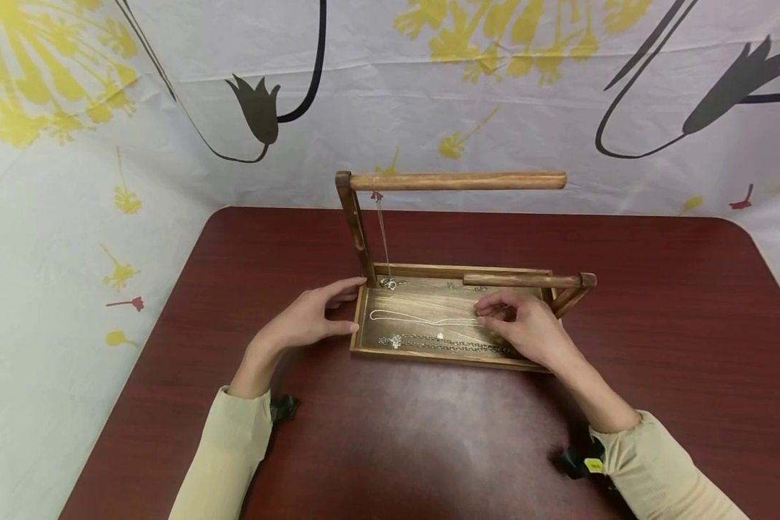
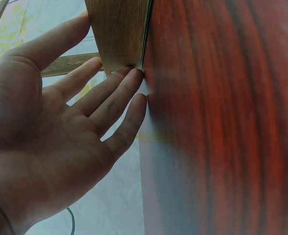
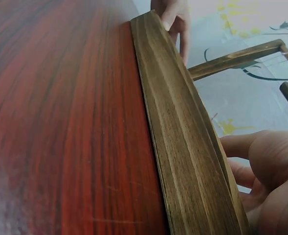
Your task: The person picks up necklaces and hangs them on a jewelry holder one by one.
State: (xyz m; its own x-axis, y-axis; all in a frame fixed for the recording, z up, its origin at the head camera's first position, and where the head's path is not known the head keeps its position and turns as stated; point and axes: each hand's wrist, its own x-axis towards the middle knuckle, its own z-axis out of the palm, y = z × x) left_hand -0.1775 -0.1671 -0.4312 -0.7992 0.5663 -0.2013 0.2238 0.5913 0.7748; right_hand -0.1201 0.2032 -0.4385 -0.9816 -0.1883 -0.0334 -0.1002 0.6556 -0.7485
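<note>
My left hand (image 1: 304,318) braces the left end of a wooden jewelry stand's tray (image 1: 359,318), fingers extended; its fingertips meet the wood in the left wrist view. My right hand (image 1: 526,326) reaches over the tray's right half, thumb and forefinger pinching a thin silver chain necklace (image 1: 422,319) near its right end. That chain lies lengthwise along the tray floor. In front of it rests a thicker silver chain necklace (image 1: 442,342) with an ornate pendant (image 1: 393,341). The right wrist view shows the tray's front wall (image 3: 183,127) hiding the right fingertips (image 3: 239,147).
A tall wooden bar (image 1: 461,181) rises over the tray from its left post, with a pendant necklace (image 1: 383,235) hanging from it. A lower bar (image 1: 520,280) extends from the right post, just above the right hand. A dark red table (image 1: 429,448) lies beneath; patterned cloth (image 1: 364,101) stands behind.
</note>
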